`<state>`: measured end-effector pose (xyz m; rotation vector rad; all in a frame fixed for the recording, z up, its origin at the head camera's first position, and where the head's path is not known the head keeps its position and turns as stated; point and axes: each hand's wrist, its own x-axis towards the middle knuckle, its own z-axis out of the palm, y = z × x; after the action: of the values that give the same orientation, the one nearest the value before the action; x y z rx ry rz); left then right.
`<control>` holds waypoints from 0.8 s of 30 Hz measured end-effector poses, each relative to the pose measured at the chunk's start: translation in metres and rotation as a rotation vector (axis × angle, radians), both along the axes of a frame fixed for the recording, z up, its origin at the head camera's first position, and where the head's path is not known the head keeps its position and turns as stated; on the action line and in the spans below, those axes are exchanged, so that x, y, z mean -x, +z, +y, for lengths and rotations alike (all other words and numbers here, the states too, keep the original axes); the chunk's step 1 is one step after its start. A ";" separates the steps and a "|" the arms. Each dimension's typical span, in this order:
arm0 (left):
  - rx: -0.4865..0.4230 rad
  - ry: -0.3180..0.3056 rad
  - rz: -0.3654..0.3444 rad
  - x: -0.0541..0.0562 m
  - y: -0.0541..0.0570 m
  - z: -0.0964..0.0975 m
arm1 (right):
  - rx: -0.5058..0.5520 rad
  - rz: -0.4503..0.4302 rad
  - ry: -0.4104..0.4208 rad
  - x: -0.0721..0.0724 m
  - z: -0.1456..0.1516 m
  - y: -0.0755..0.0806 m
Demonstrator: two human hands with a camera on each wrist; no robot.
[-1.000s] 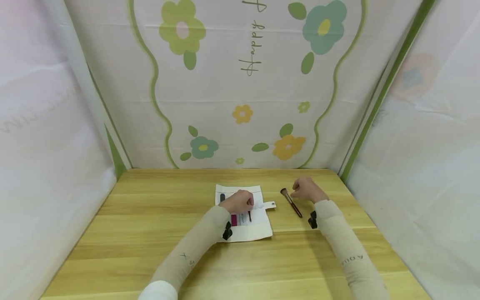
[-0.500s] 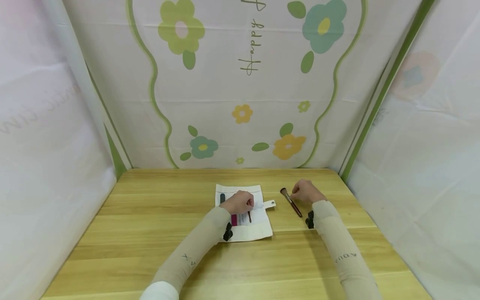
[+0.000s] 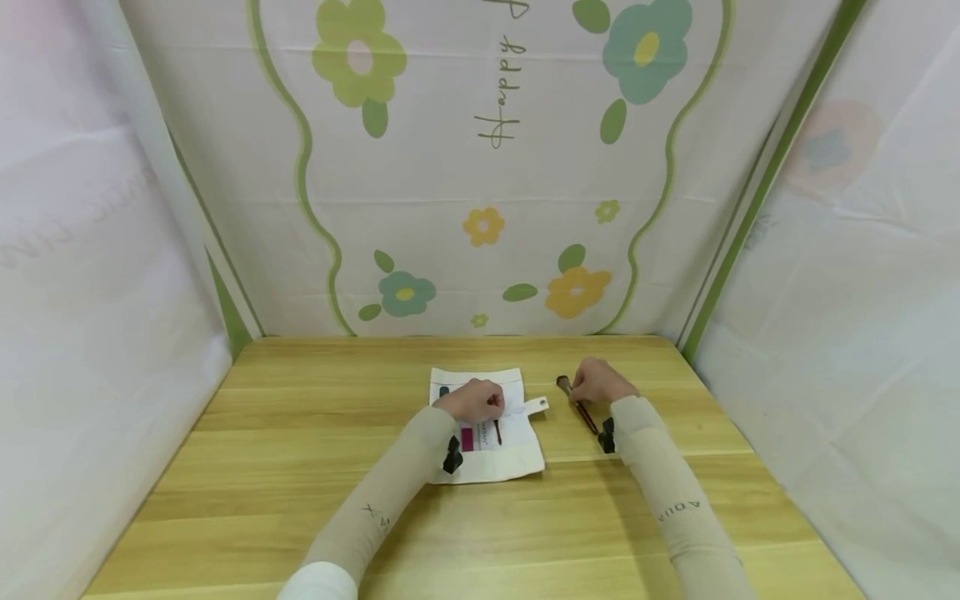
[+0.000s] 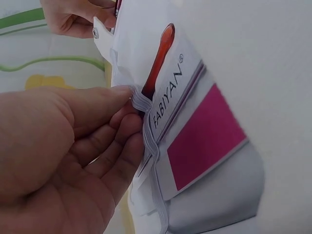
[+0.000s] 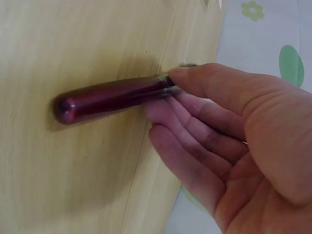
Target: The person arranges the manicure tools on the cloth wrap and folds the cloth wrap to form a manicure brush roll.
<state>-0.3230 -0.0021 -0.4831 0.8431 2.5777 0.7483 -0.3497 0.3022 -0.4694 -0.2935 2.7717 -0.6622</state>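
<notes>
A white fabric brush case (image 3: 502,467) lies spread out on the wooden table. My left hand (image 3: 476,402) is over its middle, and in the left wrist view thumb and fingers pinch the grey elastic band (image 4: 152,141). A slim red-brown handle (image 4: 160,58) passes behind that band, beside a printed card (image 4: 207,141) with a magenta block. To the right of the case, my right hand (image 3: 602,382) pinches a makeup brush (image 5: 107,100) around where its dark red handle meets the ferrule. The brush lies at a slant on or just above the table; my fingers partly hide its head end.
A strap with a snap (image 3: 537,406) sticks out from the case's right side toward the brush. A dark item (image 3: 444,390) shows in the case's upper left. Floral cloth walls (image 3: 420,183) enclose the table (image 3: 315,442) at the back and sides.
My right hand has moved left onto the makeup brush and now pinches it; one second ago it was beside it. The left hand has stayed at the case.
</notes>
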 end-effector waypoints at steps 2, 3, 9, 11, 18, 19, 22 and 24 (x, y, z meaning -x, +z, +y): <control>0.002 0.001 -0.014 0.001 0.000 -0.001 | 0.016 0.007 0.003 0.002 -0.002 0.000; 0.007 0.000 -0.019 0.001 0.000 -0.001 | 0.027 0.013 0.002 0.003 -0.003 0.000; 0.026 0.020 -0.041 0.004 0.001 0.000 | 0.033 0.079 0.019 0.008 -0.017 0.020; 0.028 0.028 -0.040 0.004 0.002 -0.001 | 0.035 0.095 0.025 0.010 -0.026 0.031; 0.032 0.023 -0.050 0.007 0.001 0.000 | 0.034 0.108 0.044 0.016 -0.060 0.054; 0.034 0.023 -0.051 0.007 0.001 0.000 | 0.039 0.109 0.051 0.017 -0.065 0.055; 0.038 0.023 -0.055 0.007 0.001 0.001 | 0.051 0.114 0.076 0.020 -0.080 0.054; 0.038 0.024 -0.055 0.006 0.001 0.001 | 0.061 0.109 0.089 0.022 -0.089 0.052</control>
<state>-0.3292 -0.0013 -0.4817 0.7704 2.5491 0.7163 -0.3714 0.2136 -0.4175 -0.4771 2.8252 -0.7297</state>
